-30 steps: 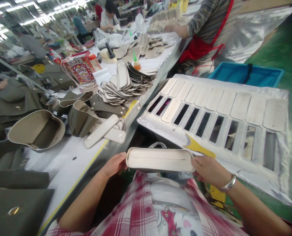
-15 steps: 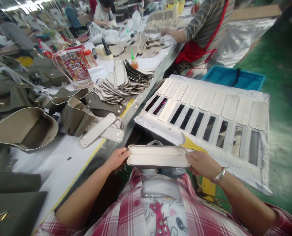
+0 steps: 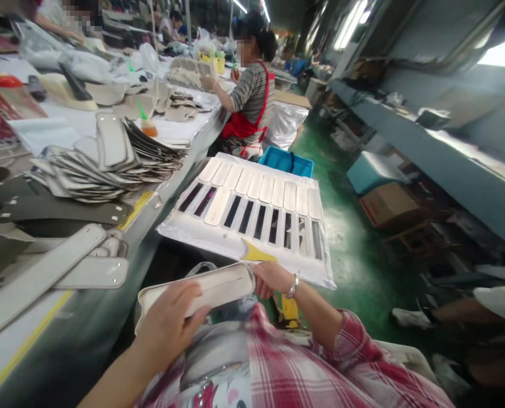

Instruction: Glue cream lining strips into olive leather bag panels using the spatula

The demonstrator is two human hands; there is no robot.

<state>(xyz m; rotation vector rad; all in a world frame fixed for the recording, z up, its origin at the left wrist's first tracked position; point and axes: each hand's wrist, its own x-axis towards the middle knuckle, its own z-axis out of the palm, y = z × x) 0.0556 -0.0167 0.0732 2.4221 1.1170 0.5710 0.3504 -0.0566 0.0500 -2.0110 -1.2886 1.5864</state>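
A long cream bag panel (image 3: 222, 293) with rounded corners and a raised edge is held low before my body, tilted up to the right. My right hand (image 3: 273, 279), a bracelet at its wrist, grips the right end. Over the panel's left part lies my left hand (image 3: 171, 314), fingers stretched and thumb apart, hiding some of the surface. Whether its palm presses on the panel I cannot tell. Just beyond stands a white slotted rack (image 3: 192, 224) with a row of similar cream panels (image 3: 254, 187) along its far side and one more in the near row.
To the left, a worktable (image 3: 39, 309) carries a pile of edged straps (image 3: 86, 170), loose white strips (image 3: 82, 249) and a glue bottle (image 3: 148, 127). A co-worker (image 3: 252, 90) in a red apron sits beyond the rack, near a blue crate (image 3: 286, 161). Boxes (image 3: 390, 204) stand at right.
My left hand has left the panel's left end and come over its face. The panel has tilted, and the view has swung to the right.
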